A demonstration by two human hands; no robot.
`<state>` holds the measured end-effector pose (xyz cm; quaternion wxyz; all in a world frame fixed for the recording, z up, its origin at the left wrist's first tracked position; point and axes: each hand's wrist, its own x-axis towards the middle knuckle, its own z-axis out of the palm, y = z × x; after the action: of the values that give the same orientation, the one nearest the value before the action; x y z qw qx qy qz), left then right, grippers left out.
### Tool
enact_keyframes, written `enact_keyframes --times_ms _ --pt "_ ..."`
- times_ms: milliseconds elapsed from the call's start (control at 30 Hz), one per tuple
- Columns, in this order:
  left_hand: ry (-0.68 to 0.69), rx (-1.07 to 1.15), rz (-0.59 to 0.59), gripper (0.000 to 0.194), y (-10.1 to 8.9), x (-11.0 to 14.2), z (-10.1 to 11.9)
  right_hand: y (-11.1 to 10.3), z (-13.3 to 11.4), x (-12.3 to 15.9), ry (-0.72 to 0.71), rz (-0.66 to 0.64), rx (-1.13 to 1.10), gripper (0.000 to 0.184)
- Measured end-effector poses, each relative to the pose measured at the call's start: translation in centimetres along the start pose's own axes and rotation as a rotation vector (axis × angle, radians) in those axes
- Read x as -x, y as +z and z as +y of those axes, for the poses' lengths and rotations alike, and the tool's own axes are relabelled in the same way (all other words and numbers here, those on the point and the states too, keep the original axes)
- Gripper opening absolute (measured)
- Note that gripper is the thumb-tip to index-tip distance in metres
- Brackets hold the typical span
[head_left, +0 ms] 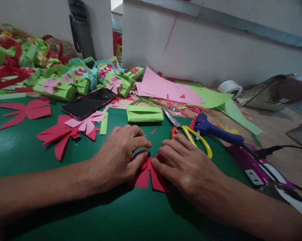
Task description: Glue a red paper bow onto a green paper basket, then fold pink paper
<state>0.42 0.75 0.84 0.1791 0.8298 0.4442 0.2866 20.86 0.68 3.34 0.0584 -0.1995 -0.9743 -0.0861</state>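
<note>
On the green mat, a red paper flower [142,179] with cut petals lies between my two hands. My left hand [120,150] has curled fingers, its thumb at the flower's upper left edge. From the other side, my right hand [183,164] bends over the flower, and its thumb presses a right petal. Both hands hide part of the paper. Just beyond them sits a small light green paper bag [145,114] with a handle. Scissors [189,134] with red and yellow handles lie right behind my right hand's fingers, beside a blue glue gun [216,129].
Red paper flowers [65,132] and a pink one [87,123] lie left. Behind them are a phone [89,103], several decorated paper bags [57,88] and a dark bottle [82,30]. Pink sheets [163,87] lie at the back. A purple power strip [261,167] with cords is at right.
</note>
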Motion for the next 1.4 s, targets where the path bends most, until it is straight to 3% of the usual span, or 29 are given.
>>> enact_keyframes --times_ms 167,367,533,767,967,1200,1400 --pt "0.132 -0.08 0.038 0.025 -1.0 0.9 0.0 0.1 0.4 0.1 0.03 0.005 -0.083 0.027" --pt "0.243 -0.209 -0.081 0.03 -2.0 2.4 0.3 -0.1 0.9 -0.1 0.125 -0.034 -0.224 0.039" --pt "0.306 -0.264 -0.14 0.026 -2.0 2.7 0.9 -0.1 1.2 -0.1 0.176 -0.032 -0.327 0.043" --pt "0.399 -0.297 -0.114 0.03 -1.9 2.5 1.1 -0.3 1.2 -0.3 0.227 -0.096 -0.35 0.04" --pt "0.336 -0.291 -0.119 0.016 -1.7 2.5 1.6 -0.3 1.2 -0.2 0.218 -0.115 -0.313 0.037" --pt "0.275 -0.276 -0.268 0.024 -1.5 2.7 2.2 -0.2 1.2 -0.1 0.177 -0.09 -0.277 0.033" --pt "0.246 -0.277 -0.308 0.027 -1.1 2.7 2.1 0.1 1.0 0.4 0.212 0.123 -0.215 0.033"
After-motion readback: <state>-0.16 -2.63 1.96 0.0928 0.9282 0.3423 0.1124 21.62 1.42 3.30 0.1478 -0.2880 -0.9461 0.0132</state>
